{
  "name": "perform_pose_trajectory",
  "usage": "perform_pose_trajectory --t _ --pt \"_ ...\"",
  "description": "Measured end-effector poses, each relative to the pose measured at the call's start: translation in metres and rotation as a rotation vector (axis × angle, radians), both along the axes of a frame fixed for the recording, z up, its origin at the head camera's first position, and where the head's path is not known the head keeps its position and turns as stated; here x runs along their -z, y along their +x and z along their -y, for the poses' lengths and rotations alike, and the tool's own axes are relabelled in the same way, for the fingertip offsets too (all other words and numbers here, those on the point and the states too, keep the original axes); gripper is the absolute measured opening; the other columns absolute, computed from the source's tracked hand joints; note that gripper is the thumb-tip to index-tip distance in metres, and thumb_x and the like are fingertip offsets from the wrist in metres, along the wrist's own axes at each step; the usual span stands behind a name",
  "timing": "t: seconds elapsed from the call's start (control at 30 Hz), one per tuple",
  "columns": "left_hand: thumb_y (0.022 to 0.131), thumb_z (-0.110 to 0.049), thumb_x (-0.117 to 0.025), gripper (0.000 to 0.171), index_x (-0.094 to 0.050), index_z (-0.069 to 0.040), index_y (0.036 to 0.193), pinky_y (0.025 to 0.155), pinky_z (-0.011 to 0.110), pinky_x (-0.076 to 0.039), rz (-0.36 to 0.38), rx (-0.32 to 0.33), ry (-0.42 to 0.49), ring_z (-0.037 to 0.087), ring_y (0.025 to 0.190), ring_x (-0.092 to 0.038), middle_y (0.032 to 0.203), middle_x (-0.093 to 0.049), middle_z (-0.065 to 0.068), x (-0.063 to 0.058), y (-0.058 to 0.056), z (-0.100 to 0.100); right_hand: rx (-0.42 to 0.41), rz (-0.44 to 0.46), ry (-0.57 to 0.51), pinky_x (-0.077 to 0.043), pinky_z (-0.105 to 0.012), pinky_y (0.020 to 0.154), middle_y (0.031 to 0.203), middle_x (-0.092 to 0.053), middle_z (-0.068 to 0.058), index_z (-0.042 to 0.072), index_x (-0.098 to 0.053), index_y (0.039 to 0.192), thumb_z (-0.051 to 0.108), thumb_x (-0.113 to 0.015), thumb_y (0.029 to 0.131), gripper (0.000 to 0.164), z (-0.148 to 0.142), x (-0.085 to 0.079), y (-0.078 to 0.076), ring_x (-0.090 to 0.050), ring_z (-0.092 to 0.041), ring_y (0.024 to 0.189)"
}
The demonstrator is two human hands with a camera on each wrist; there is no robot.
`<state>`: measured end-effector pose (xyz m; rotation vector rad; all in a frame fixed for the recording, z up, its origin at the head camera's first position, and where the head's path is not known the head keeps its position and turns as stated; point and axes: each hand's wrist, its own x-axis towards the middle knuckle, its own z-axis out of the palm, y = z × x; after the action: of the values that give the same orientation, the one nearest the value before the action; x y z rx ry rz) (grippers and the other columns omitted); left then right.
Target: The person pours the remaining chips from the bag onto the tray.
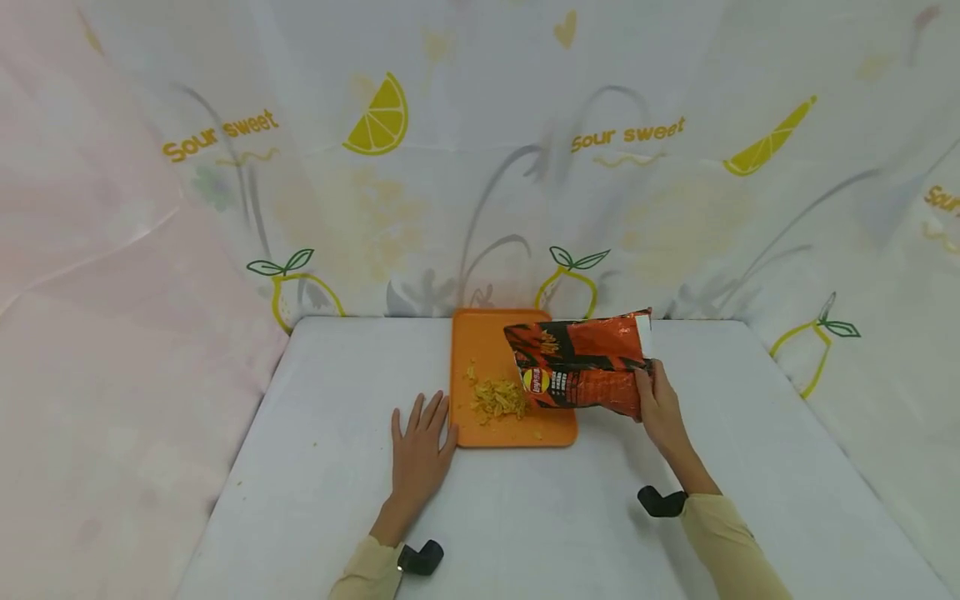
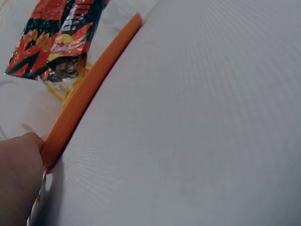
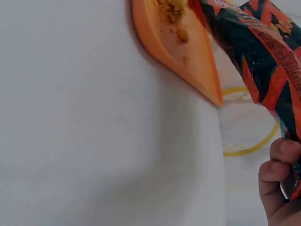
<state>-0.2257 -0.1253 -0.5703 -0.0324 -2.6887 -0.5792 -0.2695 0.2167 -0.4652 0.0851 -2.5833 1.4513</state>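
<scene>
An orange tray (image 1: 480,333) lies at the back middle of the white table, with a heap of yellow chips (image 1: 498,398) on it. Above its right part, a red and black chip bag (image 1: 600,358) is held sideways, its mouth towards the heap. My right hand (image 1: 660,408) grips the bag's right end; curled fingers (image 3: 277,165) show against it in the right wrist view. Beside the tray's left front corner, my left hand (image 1: 423,454) lies on the table, fingers straight, touching the tray's edge. In the left wrist view the bag's mouth (image 2: 68,68) hangs just past the tray rim.
A white table (image 1: 330,500) spreads around the tray, with a few small crumbs (image 1: 315,444) on its left side. Behind it hangs a pale curtain (image 1: 465,208) printed with lemons and lettering. Dark wrist cameras (image 1: 422,558) sit on both wrists.
</scene>
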Motion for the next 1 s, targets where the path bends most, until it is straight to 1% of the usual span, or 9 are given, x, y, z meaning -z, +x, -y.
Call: perform_pose_trajectory --t 0.13,0.23,0.3,0.4,0.53,0.6,0.73,0.83,1.0 --pt "0.089 -0.04 -0.048 0.05 -0.041 -0.021 0.135 0.112 0.055 -0.007 -0.003 -0.002 0.007 0.023 0.138 -0.028 0.143 -0.04 -0.005 0.001 0.001 0.0 0.004 -0.02 -0.042 -0.043 -0.026 0.042 0.081 -0.044 -0.008 0.008 -0.031 0.123 0.032 -0.023 0.099 0.035 0.005 -0.006 0.006 -0.046 -0.013 0.049" --pt "0.089 -0.041 -0.047 0.05 -0.041 -0.021 0.135 0.112 0.055 -0.007 -0.002 -0.006 0.011 0.023 0.138 -0.028 0.143 -0.04 -0.005 0.001 0.001 0.001 0.008 -0.037 -0.013 -0.043 -0.027 0.042 0.08 -0.045 -0.01 0.007 -0.034 0.121 0.03 -0.025 0.099 0.033 0.007 -0.006 0.005 -0.046 -0.012 0.048" --pt "0.089 -0.041 -0.047 0.05 -0.041 -0.021 0.135 0.111 0.055 -0.007 -0.004 -0.005 0.012 0.024 0.138 -0.028 0.143 -0.04 -0.005 0.001 0.002 0.001 0.007 -0.038 0.016 -0.043 -0.028 0.041 0.079 -0.046 -0.012 0.006 -0.035 0.117 0.03 -0.026 0.098 0.033 0.006 -0.003 0.003 -0.046 -0.012 0.047" --pt "0.09 -0.041 -0.046 0.05 -0.041 -0.021 0.135 0.111 0.056 -0.007 -0.006 0.0 0.014 0.024 0.138 -0.028 0.143 -0.04 -0.004 0.002 0.001 0.001 0.035 -0.032 0.002 -0.043 -0.028 0.042 0.08 -0.046 -0.011 0.009 -0.035 0.119 0.035 -0.025 0.098 0.035 0.002 0.005 -0.003 -0.046 -0.01 0.048" --pt "0.089 -0.04 -0.047 0.051 -0.041 -0.02 0.135 0.111 0.056 -0.007 -0.015 -0.002 0.013 0.024 0.138 -0.028 0.143 -0.04 -0.004 0.0 0.0 0.001 0.044 -0.066 0.075 -0.042 -0.026 0.042 0.074 -0.047 -0.007 0.013 -0.035 0.118 0.04 -0.025 0.097 0.036 -0.002 0.015 -0.01 -0.046 -0.01 0.047" --pt "0.089 -0.04 -0.048 0.051 -0.041 -0.02 0.135 0.111 0.056 -0.007 -0.019 -0.003 0.015 0.024 0.138 -0.028 0.143 -0.04 -0.004 -0.001 0.0 0.001 0.042 -0.082 0.087 -0.042 -0.027 0.042 0.074 -0.047 -0.007 0.013 -0.035 0.117 0.041 -0.025 0.097 0.036 -0.003 0.017 -0.011 -0.047 -0.011 0.047" --pt "0.089 -0.039 -0.049 0.051 -0.042 -0.02 0.135 0.111 0.056 -0.008 -0.021 -0.006 0.014 0.025 0.138 -0.028 0.142 -0.041 -0.003 -0.001 0.0 0.001 0.067 -0.082 0.031 -0.043 -0.028 0.042 0.08 -0.046 -0.007 0.014 -0.034 0.12 0.044 -0.023 0.096 0.04 -0.004 0.017 -0.012 -0.047 -0.011 0.049" --pt "0.089 -0.04 -0.049 0.05 -0.043 -0.02 0.134 0.111 0.056 -0.009 -0.023 -0.014 0.009 0.025 0.137 -0.03 0.142 -0.042 -0.003 -0.001 0.0 0.0 0.066 -0.074 0.037 -0.043 -0.027 0.043 0.078 -0.046 -0.006 0.013 -0.034 0.121 0.043 -0.025 0.096 0.039 -0.004 0.017 -0.011 -0.047 -0.01 0.049" --pt "0.089 -0.04 -0.047 0.05 -0.042 -0.02 0.135 0.111 0.056 -0.008 -0.008 -0.01 0.008 0.024 0.138 -0.028 0.143 -0.041 -0.004 -0.001 0.001 0.0 0.088 -0.073 -0.041 -0.044 -0.029 0.043 0.079 -0.044 -0.004 0.013 -0.033 0.119 0.041 -0.026 0.096 0.036 -0.006 0.016 -0.01 -0.046 -0.011 0.049"
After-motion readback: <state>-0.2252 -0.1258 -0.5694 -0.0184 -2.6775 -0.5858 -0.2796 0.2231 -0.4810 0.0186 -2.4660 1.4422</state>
